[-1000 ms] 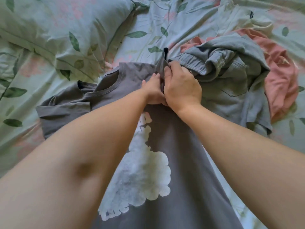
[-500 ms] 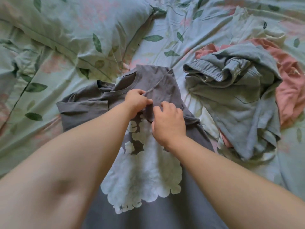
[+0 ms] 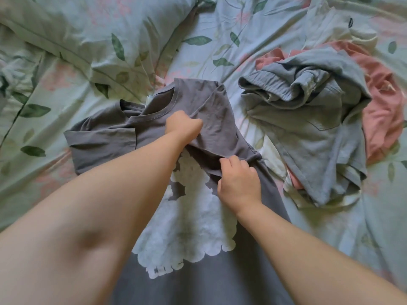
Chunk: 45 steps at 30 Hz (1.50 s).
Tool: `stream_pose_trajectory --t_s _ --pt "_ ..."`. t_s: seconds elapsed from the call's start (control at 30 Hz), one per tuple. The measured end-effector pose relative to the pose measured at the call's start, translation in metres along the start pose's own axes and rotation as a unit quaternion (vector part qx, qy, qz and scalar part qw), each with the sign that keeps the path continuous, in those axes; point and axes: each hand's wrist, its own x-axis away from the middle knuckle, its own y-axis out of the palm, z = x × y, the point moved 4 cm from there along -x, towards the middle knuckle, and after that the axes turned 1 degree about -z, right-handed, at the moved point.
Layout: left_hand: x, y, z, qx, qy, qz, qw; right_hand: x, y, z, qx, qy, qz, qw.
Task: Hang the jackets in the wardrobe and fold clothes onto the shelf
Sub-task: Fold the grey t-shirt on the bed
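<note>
On the bed, grey T-shirt under both hands, left hand and right hand pinching its folded sleeve

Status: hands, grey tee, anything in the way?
Left hand grips grey tee at folded-over sleeve. Right hand pinches sleeve hem. Light grey garment heaped alongside, not on it.

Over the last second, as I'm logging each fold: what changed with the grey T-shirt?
The left hand and right hand drew the sleeve of the grey T-shirt away from the blue-grey pile and folded it inward over the chest. The hands moved apart, both still gripping. The pile stayed put.
</note>
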Motion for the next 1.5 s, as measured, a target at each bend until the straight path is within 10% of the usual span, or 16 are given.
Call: stream_pose_trajectory --t_s 0.3,0.47,0.67,1.2,1.5 --pt "-0.015 0.015 0.081 -0.134 0.128 0.044 0.982 0.037 0.001 0.017 -0.326 0.141 0.021 0.934" --pt "-0.035 0.018 0.097 -0.127 0.111 -0.007 0.986 0.000 -0.001 0.058 -0.506 0.510 0.057 0.693" --pt "-0.050 0.029 0.107 -0.016 0.093 -0.029 0.995 -0.028 0.021 0.073 -0.673 0.571 -0.112 0.457" --pt "-0.072 0.045 0.099 0.094 0.026 0.044 0.994 -0.004 0.039 0.076 -0.723 0.566 0.022 0.396" --pt "-0.027 0.014 0.054 -0.113 0.132 0.087 0.981 -0.005 0.037 0.068 -0.659 0.541 -0.034 0.522"
